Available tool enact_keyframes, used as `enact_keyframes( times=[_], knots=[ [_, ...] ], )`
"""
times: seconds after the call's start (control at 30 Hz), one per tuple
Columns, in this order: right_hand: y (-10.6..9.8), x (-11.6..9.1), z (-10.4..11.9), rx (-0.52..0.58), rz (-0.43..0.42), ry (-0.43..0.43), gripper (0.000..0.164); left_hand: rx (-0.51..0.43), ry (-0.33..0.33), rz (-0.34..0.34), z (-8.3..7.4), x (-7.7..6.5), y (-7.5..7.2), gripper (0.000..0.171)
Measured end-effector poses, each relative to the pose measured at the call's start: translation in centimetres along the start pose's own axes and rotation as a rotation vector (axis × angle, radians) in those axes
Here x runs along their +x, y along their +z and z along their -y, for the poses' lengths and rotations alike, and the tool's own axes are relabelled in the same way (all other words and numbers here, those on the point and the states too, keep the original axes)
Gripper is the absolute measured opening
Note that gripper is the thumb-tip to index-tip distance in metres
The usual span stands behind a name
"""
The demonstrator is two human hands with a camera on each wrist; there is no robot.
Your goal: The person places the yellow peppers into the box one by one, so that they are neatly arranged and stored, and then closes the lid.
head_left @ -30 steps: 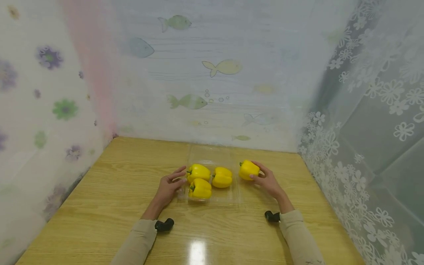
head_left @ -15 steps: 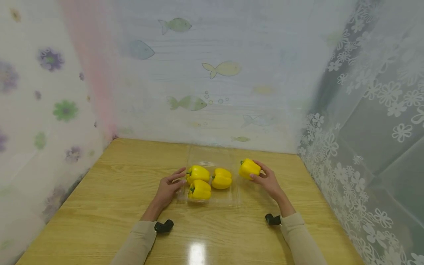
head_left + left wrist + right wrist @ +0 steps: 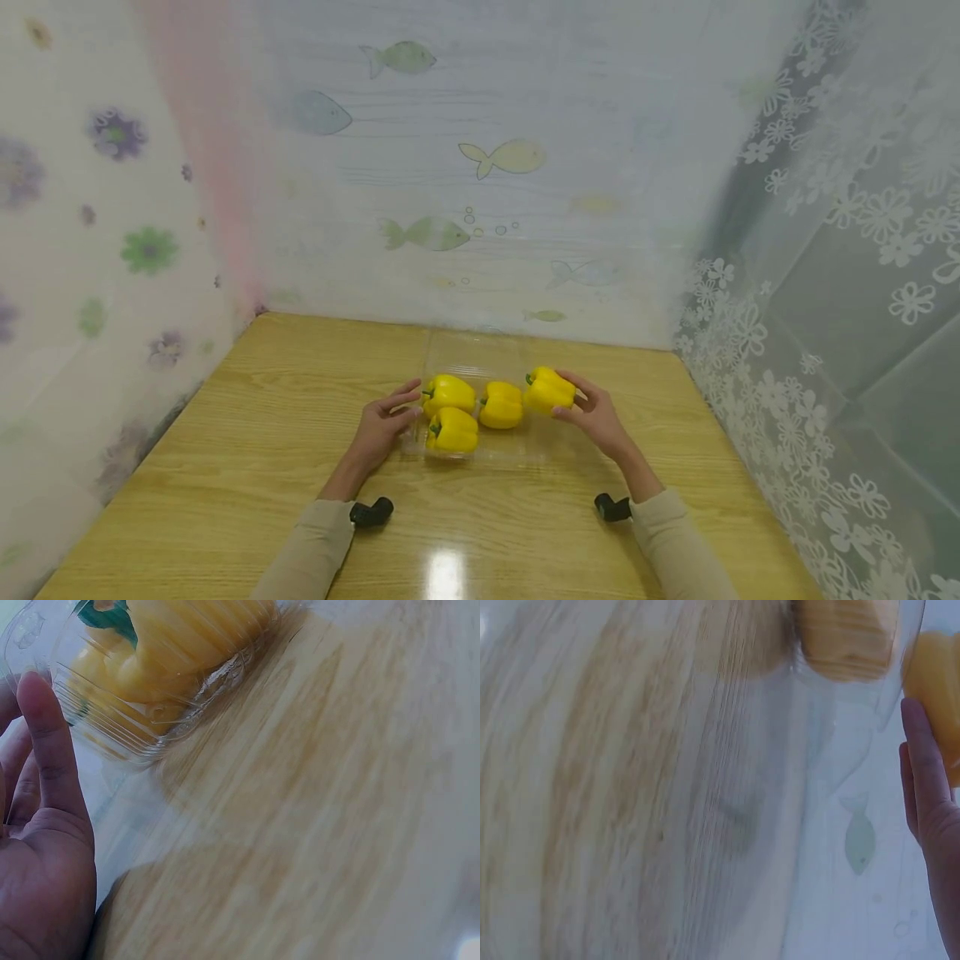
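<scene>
Pepper (image 3: 550,390), low and right of center in the frame, is grasped by the right hand (image 3: 598,418) near the box's (image 3: 508,448) right edge. Carried too low, it could snag there or bump the next pepper (image 3: 502,406); the left hand (image 3: 384,423), relaxed against the box, might let it slide.
</scene>
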State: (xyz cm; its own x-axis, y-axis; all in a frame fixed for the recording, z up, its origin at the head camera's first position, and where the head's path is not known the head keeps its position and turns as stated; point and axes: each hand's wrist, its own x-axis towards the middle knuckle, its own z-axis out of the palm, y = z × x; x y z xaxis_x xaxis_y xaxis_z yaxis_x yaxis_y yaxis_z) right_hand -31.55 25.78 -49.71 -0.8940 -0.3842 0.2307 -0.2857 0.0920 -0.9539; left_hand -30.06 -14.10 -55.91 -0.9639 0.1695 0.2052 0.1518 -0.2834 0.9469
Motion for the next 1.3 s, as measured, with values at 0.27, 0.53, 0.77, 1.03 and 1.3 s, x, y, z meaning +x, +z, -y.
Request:
enact_keyframes(
  times=[0.27,0.53,0.77,1.03,1.3],
  knots=[
    [1.1,-0.1,1.0,-0.009,0.052,-0.033,0.065,-0.011,-0.001,-0.003,0.2,0.1,0.0,0.046],
    [2.7,0.1,1.4,0.009,0.109,-0.041,0.064,0.003,-0.011,-0.019,0.1,0.2,0.0,0.045],
    [4.3,0.1,1.2,-0.004,0.154,-0.053,0.063,0.011,-0.009,-0.024,0.2,0.2,0.0,0.045],
    [5.5,-0.3,1.0,-0.008,0.182,-0.013,0.063,-0.008,-0.018,-0.016,0.4,0.2,0.1,0.045],
    [5.4,-0.2,1.3,-0.086,0.185,0.004,0.062,-0.011,-0.009,-0.023,0.1,0.2,0.2,0.046]
  ],
)
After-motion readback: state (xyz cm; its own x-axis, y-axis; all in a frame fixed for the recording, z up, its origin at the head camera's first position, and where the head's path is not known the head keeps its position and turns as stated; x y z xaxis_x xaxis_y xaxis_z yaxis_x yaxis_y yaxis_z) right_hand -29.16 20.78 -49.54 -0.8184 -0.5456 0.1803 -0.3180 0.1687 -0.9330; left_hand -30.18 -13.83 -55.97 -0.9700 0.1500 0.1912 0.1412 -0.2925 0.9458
